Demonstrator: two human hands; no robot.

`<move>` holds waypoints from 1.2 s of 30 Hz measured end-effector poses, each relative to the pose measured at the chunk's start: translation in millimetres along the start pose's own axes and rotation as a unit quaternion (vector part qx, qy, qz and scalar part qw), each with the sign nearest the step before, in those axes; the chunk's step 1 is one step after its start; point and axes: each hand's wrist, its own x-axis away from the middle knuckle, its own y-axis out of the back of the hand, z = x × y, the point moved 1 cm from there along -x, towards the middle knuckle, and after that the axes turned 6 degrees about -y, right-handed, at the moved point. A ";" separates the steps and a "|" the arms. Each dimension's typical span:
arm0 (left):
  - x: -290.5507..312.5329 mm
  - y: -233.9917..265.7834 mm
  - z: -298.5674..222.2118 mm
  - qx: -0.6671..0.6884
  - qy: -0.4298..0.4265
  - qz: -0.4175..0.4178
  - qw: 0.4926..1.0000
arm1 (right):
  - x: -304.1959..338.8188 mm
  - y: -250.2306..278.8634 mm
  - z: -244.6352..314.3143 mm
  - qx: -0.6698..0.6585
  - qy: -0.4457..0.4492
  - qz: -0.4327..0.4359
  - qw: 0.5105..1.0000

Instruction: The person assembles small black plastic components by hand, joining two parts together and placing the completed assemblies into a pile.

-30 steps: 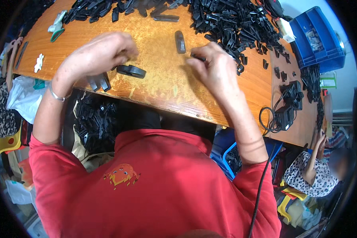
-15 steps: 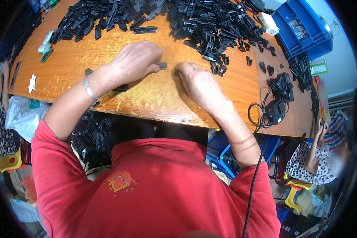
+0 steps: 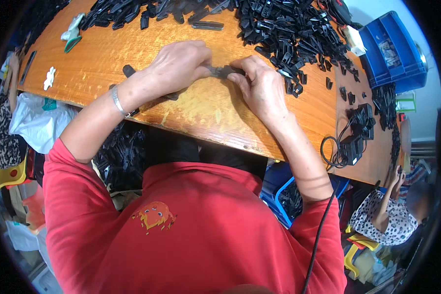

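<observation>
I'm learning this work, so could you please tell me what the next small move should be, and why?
Probably press gently inward from both sides: the left grip and right grip face each other closely, with the dark part between them, over the wooden table. Blur hides whether it is one piece or two.

Blue crate (image 3: pixel 402 77) and probable glove (image 3: pixel 73 30).

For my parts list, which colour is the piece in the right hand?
The piece is black, seen best in the head view.
</observation>
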 end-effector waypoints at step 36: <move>-47.5 -15.6 59.7 -0.102 -0.030 -0.083 0.991 | -59.9 -4.3 -33.9 0.157 0.022 0.037 0.987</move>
